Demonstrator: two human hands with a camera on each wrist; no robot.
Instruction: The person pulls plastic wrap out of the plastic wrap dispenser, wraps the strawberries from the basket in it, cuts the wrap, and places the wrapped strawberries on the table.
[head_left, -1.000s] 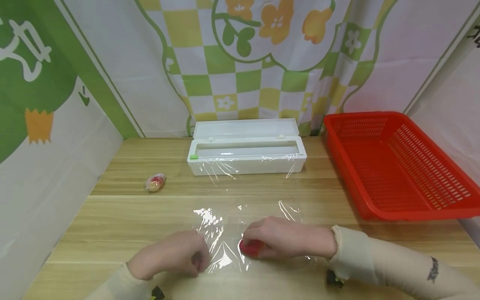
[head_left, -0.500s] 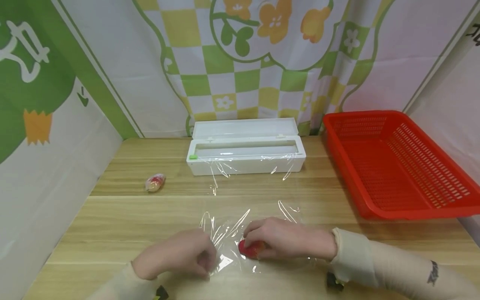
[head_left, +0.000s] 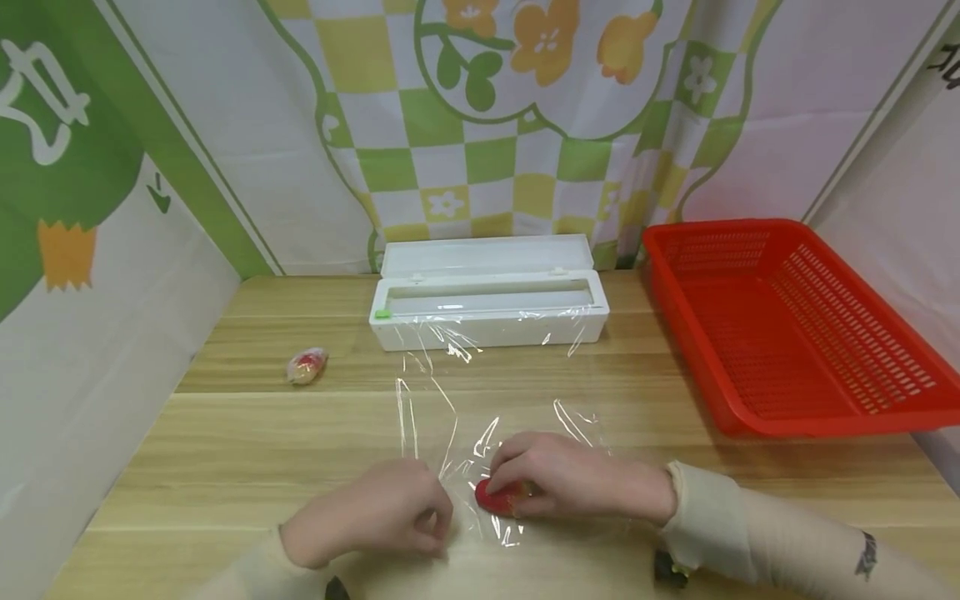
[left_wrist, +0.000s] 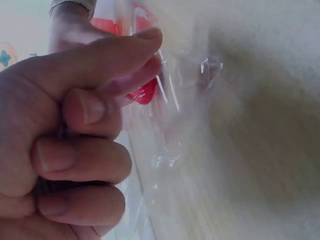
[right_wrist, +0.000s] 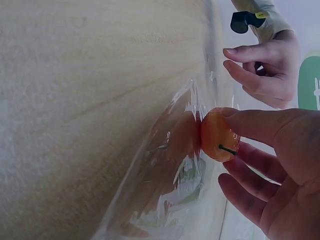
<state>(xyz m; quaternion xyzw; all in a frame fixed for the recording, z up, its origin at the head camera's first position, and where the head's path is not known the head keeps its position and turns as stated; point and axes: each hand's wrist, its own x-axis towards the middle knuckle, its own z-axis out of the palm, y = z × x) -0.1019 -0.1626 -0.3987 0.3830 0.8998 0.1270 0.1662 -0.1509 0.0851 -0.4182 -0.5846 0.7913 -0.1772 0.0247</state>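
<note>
My right hand (head_left: 558, 475) holds a small red and yellow fruit (head_left: 491, 498) down on a sheet of cling film (head_left: 467, 400). A thin green stem shows on the fruit (right_wrist: 216, 137) in the right wrist view, with thumb and fingers around its sides. To the left of it, my left hand (head_left: 386, 512) pinches the film's edge between thumb and forefinger, its other fingers curled in. The film is creased and shiny between the hands. It runs back to a white cling film dispenser (head_left: 491, 332), whose lid stands raised behind the roll.
On the left of the wooden table lies another red and yellow fruit (head_left: 306, 366), wrapped in film. A red plastic basket (head_left: 738, 408) stands at the right. Printed curtains (head_left: 442, 167) close off the back and sides.
My left hand has moved to the right, drawing the film's left side toward the fruit and making long creases. The right hand keeps its hold in nearly the same place.
</note>
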